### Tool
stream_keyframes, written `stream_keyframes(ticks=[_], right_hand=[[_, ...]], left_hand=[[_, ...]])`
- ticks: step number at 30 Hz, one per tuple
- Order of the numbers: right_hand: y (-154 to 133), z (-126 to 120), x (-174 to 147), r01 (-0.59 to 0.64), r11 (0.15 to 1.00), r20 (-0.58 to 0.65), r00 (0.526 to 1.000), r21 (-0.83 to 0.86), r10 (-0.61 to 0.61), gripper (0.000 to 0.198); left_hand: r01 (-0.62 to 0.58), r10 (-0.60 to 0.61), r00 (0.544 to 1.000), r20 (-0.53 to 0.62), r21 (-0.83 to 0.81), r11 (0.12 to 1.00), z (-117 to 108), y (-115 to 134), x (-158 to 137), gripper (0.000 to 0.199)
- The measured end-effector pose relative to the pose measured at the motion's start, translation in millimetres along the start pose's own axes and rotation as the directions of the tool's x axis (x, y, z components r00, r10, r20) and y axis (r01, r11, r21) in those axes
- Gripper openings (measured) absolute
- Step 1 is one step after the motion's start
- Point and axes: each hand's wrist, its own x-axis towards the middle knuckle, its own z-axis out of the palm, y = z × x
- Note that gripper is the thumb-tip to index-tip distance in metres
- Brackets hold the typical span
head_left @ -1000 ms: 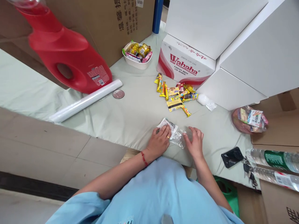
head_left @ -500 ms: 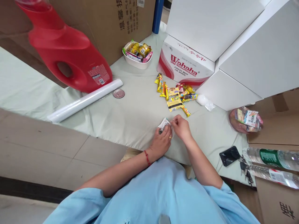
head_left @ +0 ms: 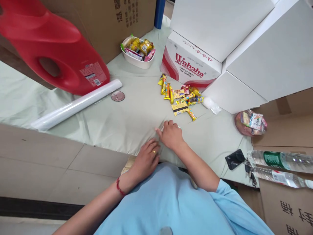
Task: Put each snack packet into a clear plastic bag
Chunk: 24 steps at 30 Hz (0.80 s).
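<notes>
Looking down through the head camera, I see a surface [head_left: 137,114] draped in pale green, softly wrinkled cloth. Glossy yellow wrapped snacks [head_left: 181,107], slim sticks and flat squares, lie in a loose heap before the printed Wahaha box [head_left: 190,65]; a rounded white bowl [head_left: 139,62] holds more shiny packets [head_left: 140,48]. A red jug [head_left: 61,42] (smooth plastic, with a looped handle) stands behind a long, sheeny white roll [head_left: 78,104], and a flat round disc [head_left: 117,95] lies just beside the roll's end. My right hand [head_left: 170,134] is palm down and curled narrow, on the near side of the snacks; the pale edge of a small item [head_left: 180,127] peeks out at its knuckles, the rest covered, so I can't tell whether it is gripped. The left hand [head_left: 148,155], close beside, is loosely bent and slightly blurred; what lies under its fingers I cannot tell.
</notes>
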Motion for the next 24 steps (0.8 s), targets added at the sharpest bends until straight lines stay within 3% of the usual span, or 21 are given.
stream_keyframes(ticks=[3,7,9,11,12,14,16,18,20,24], right_hand=[[-7,1,-2,0.020,0.999,0.008,1.000,-0.026,-0.020,0.061],[10,0,-8,0.032,0.999,-0.011,0.999,0.005,-0.032,0.031],[34,-2,-15,0.031,0.993,-0.079,0.997,0.114,-0.022,0.028],[68,0,-22,0.038,0.942,-0.195,0.980,0.335,0.030,0.030],[87,3,-26,0.049,0.877,-0.248,0.965,0.479,0.082,0.032],[129,13,-33,0.057,0.640,-0.253,0.942,0.766,0.219,0.036],[172,25,-38,-0.003,0.342,-0.124,0.929,0.940,0.349,0.044],[214,34,-40,-0.088,0.128,0.016,0.878,0.988,0.478,0.048],[254,38,-37,-0.141,0.041,0.087,0.790,0.989,0.607,0.043],[322,26,-16,-0.194,0.039,0.097,0.642,0.980,0.761,0.022]], left_hand=[[0.036,-0.036,0.991,-0.129,0.000,0.999,-8,-16,-11,0.025],[0.055,-0.048,0.976,-0.211,0.026,0.998,-18,-19,-9,0.020],[0.062,-0.054,0.969,-0.241,0.026,0.998,-23,-17,-5,0.020],[0.068,-0.058,0.959,-0.276,0.028,0.997,-27,-17,0,0.019],[0.075,-0.062,0.953,-0.295,0.032,0.997,-29,-18,2,0.019],[0.091,-0.072,0.943,-0.325,0.046,0.995,-30,-24,6,0.018],[0.097,-0.073,0.942,-0.328,0.060,0.993,-29,-32,10,0.019],[0.089,-0.060,0.946,-0.318,0.076,0.993,-25,-39,14,0.019],[0.092,-0.050,0.948,-0.315,0.122,0.988,-19,-42,18,0.019],[0.131,-0.023,0.942,-0.335,0.302,0.944,-9,-37,22,0.016]])
